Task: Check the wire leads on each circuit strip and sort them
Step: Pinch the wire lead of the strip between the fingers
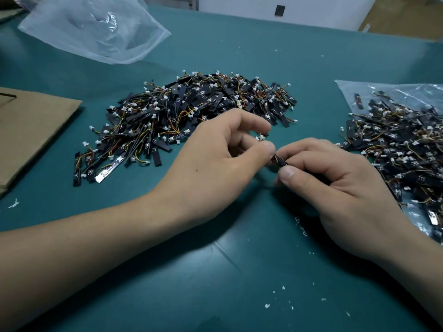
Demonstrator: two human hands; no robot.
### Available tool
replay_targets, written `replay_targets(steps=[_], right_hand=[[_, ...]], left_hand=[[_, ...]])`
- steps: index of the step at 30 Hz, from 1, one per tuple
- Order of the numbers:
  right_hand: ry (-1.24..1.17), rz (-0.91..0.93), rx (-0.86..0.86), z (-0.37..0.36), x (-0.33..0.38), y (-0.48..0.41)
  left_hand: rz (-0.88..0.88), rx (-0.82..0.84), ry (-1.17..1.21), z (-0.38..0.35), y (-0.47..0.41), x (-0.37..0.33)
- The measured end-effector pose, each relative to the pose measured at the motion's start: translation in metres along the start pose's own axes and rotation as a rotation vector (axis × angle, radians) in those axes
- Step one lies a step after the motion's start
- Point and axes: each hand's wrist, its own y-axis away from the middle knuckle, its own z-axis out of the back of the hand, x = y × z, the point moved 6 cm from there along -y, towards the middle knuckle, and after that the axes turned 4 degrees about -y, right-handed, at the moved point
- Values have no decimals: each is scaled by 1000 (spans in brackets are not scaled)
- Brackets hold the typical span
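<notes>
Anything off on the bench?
White flecks litter the near side of the green mat. One strip at the near-left edge of the centre pile shows a shiny silver face; most others look black.

Matt teal tabletop, glossy clear plastic bags, matt black strips w/ coloured wires, brown cardboard

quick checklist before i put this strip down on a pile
1. Strip held in right hand grip: ok.
2. Left hand pinches the strip's other end: ok.
3. Leads intact: cannot tell, mostly hidden in the grip.
4. Centre pile lies apart from the right pile: ok.
5. Right pile rests on its bag: ok.
6. Which pile takes checked strips: cannot tell.
</notes>
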Motion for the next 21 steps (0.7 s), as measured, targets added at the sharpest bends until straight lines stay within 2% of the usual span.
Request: replay_targets(steps=[9, 15, 21], right_hand=[[43, 52, 92, -5, 2, 2], [-137, -46, -16, 3, -8, 0], [-231, -9, -8, 3, -7, 2]], left_hand=[[27, 50, 26, -3, -1, 2], [-48, 96, -1, -7, 3, -6], [-18, 131, 17, -9, 4, -5]])
